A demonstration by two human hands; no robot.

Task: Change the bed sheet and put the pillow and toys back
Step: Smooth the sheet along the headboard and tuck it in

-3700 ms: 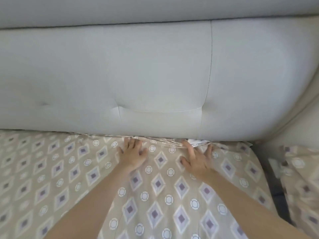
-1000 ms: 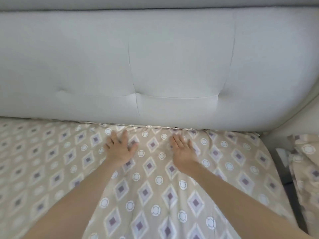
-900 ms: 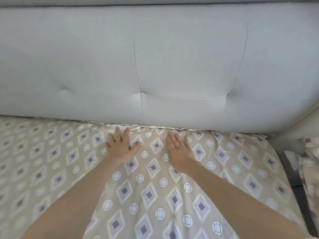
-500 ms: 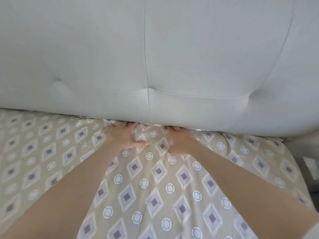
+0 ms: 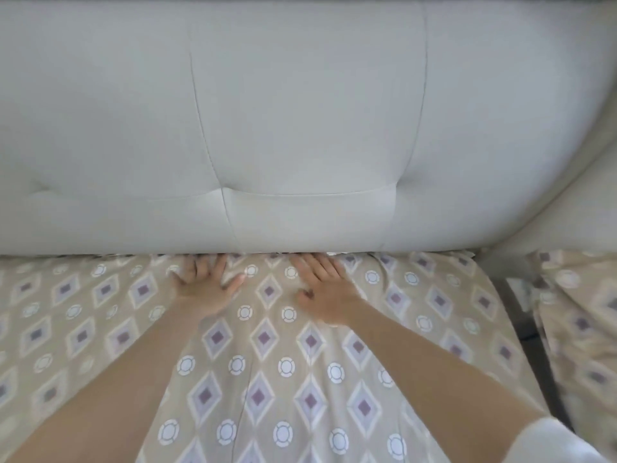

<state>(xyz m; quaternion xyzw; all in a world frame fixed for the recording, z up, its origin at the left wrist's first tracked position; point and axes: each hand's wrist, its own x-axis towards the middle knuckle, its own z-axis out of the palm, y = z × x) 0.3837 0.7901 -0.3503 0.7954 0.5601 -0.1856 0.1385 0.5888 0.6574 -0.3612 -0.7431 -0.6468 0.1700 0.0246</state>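
A beige bed sheet (image 5: 267, 379) with purple diamonds and white rings covers the mattress up to the padded grey headboard (image 5: 300, 128). My left hand (image 5: 205, 284) lies flat on the sheet, fingers spread, with the fingertips at the seam under the headboard. My right hand (image 5: 322, 289) presses flat beside it, its fingertips also at that seam. Both hands push the sheet's edge toward the gap. No pillow or toys are in view.
The mattress corner (image 5: 480, 282) ends at the right. Past a dark gap (image 5: 527, 329), more of the same patterned cloth (image 5: 581, 322) hangs bunched at the right edge. A pale side panel (image 5: 567, 208) rises beside the headboard.
Both hands slid forward from the open sheet to the headboard seam, then drew back slightly. The view pulled back and shifted left.
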